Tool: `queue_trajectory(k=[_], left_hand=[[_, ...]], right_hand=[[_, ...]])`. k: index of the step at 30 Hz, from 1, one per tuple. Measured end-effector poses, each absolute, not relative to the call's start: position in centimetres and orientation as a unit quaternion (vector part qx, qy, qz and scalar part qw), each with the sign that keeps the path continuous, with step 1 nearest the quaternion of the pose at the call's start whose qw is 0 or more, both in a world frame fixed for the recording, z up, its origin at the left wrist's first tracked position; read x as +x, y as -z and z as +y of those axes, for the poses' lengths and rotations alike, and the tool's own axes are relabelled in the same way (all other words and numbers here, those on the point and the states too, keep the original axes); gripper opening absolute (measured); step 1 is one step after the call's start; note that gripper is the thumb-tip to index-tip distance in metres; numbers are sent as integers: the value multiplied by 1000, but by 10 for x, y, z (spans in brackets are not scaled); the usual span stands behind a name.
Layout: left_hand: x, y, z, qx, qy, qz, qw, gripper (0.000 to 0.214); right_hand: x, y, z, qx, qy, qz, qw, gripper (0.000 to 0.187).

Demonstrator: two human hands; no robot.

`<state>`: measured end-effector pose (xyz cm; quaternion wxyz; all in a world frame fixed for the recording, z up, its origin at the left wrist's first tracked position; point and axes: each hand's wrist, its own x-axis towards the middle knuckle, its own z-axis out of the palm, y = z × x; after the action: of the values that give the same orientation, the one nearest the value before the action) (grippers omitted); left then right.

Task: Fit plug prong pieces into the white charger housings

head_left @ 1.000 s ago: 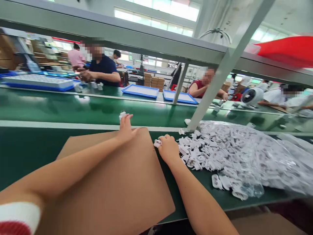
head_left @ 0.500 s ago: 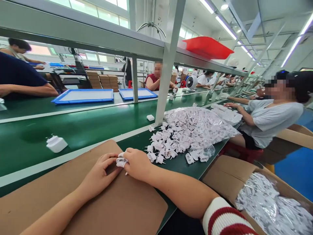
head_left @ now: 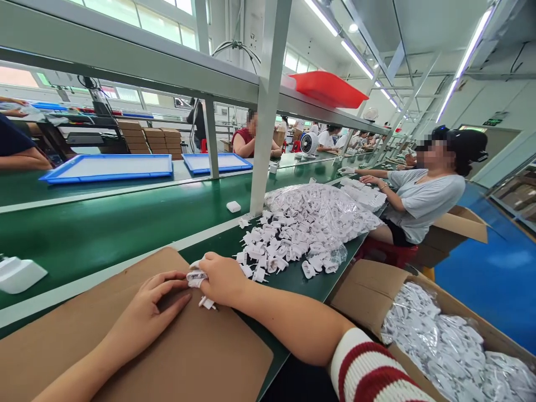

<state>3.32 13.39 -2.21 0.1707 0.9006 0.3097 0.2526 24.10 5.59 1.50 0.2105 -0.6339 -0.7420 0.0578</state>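
In my right hand (head_left: pixel 221 281) is a small white plug piece (head_left: pixel 196 278), closed in its fingertips. My left hand (head_left: pixel 157 304) lies beside it, with the fingers curved and the thumb apart from them. Its fingertips meet the edge of the piece. Just below my right hand, a loose white plug piece with pins (head_left: pixel 207 303) rests on a brown cardboard sheet (head_left: pixel 201 357) under both hands. To the right spreads a heap of white plug pieces (head_left: pixel 288 240), partly inside a clear plastic bag (head_left: pixel 335 209).
A white charger (head_left: pixel 19 274) and another white block (head_left: pixel 233 206) are on the green belt (head_left: pixel 125 223). A metal post (head_left: pixel 266 123) rises behind the heap. At the right stands a cardboard box (head_left: pixel 368 290) of bagged white pieces; a co-worker (head_left: pixel 422 184) sits beyond it.
My view has turned to the right. The charger on the belt has shifted left. Below my right hand, the loose plug piece now shows more fully; my right hand keeps its grip.
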Motion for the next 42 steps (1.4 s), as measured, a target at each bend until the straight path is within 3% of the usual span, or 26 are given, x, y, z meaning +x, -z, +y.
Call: queue_trajectory(k=[8, 15, 23, 28, 33, 37, 42], left_hand=[[33, 20, 133, 901, -241, 317, 171, 23], [35, 16, 131, 904, -215, 324, 176, 37], [35, 14, 127, 904, -215, 327, 175, 34], [35, 14, 127, 893, -219, 338, 199, 34], [33, 8, 130, 797, -289, 437, 300, 41], [32, 1, 129, 708, -331, 530, 330, 42], [35, 4, 129, 737, -317, 535, 266, 47]], right_hand=[[238, -13, 56, -629, -61, -747, 205, 23], [240, -11, 56, -628, -59, -749, 203, 21], [238, -11, 55, -629, -61, -749, 201, 20], [240, -13, 55, -630, -22, -735, 252, 20], [223, -16, 40, -559, -76, -744, 357, 13], [206, -10, 27, -451, -176, -811, 328, 9], [214, -13, 30, -559, -124, -758, 311, 15]])
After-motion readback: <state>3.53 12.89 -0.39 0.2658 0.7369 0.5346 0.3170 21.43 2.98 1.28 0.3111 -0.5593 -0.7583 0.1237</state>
